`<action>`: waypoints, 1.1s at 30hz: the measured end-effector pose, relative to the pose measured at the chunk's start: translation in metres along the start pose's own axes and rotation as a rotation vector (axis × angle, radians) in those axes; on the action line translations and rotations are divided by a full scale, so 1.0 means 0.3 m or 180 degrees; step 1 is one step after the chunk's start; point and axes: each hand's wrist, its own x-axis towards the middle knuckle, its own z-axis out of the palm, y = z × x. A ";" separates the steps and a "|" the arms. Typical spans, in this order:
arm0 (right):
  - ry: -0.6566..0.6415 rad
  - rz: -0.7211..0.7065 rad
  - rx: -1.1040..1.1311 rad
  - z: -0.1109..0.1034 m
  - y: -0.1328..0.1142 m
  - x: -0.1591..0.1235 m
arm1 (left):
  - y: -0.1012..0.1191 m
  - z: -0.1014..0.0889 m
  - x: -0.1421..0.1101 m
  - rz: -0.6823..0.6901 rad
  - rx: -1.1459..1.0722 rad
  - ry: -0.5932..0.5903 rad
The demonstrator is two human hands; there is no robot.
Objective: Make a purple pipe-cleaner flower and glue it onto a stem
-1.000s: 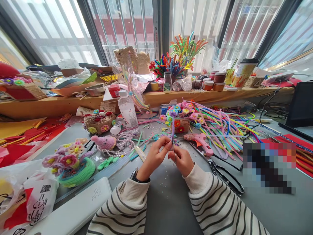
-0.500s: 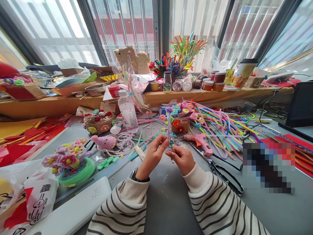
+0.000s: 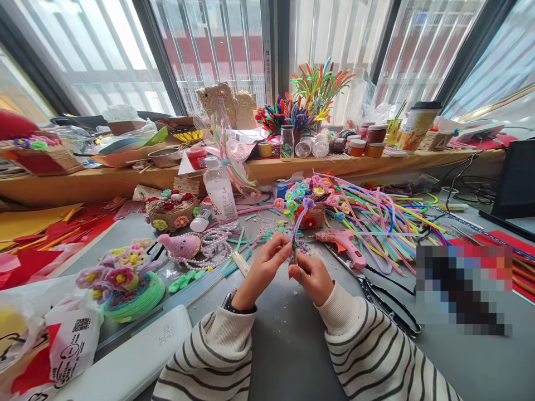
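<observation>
My left hand (image 3: 271,260) is closed, its thumb and fingers pinching a purple pipe cleaner (image 3: 298,223) that rises above the fingertips. A fuzzy purple tip (image 3: 308,204) tops this stem, which leans to the right. In my right hand (image 3: 314,278), fingers curled, is a pair of small metal scissors (image 3: 294,255), blades pointing up against the stem by my left fingertips. Most of the scissors' handle is hidden by the fingers. Tiny clippings (image 3: 284,321) lie on the grey table below my hands.
Ahead stands a twine-wrapped basket (image 3: 314,219) of fuzzy flowers, with a pile of pipe cleaners (image 3: 380,223) to its right. A pink glue gun (image 3: 345,245) and large black scissors (image 3: 390,306) lie at right. A bottle (image 3: 220,192), pearl strings (image 3: 213,245) and a white case (image 3: 137,351) occupy the left.
The purple stem has tipped from upright to leaning right, its tip lower. Both hands have shifted slightly right and down, and the scissors now stand more upright beside the stem.
</observation>
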 end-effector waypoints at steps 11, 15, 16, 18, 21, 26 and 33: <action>0.0172 0.0086 0.0028 0.006 0.009 0.004 | -0.006 0.000 0.001 -0.0115 -0.0128 0.0131; 0.0053 0.0129 0.0322 0.006 0.007 0.007 | -0.004 0.004 -0.002 -0.0159 -0.0096 0.0266; 0.0026 0.0150 0.0378 0.005 0.008 0.008 | -0.006 0.005 -0.002 -0.0168 -0.0093 0.0295; -0.0072 0.0210 0.0487 0.003 0.010 0.012 | -0.012 0.005 0.000 -0.0199 -0.0096 0.0377; -0.0247 0.0266 0.0648 -0.002 0.016 0.019 | -0.024 0.001 0.003 -0.0213 -0.0132 0.0577; 0.0212 0.0161 0.1616 -0.021 0.009 0.029 | -0.037 0.008 -0.007 -0.0209 0.0043 0.0570; 0.0079 0.0541 0.3130 -0.036 -0.014 0.032 | -0.038 0.067 -0.068 -0.0435 0.0388 -0.0232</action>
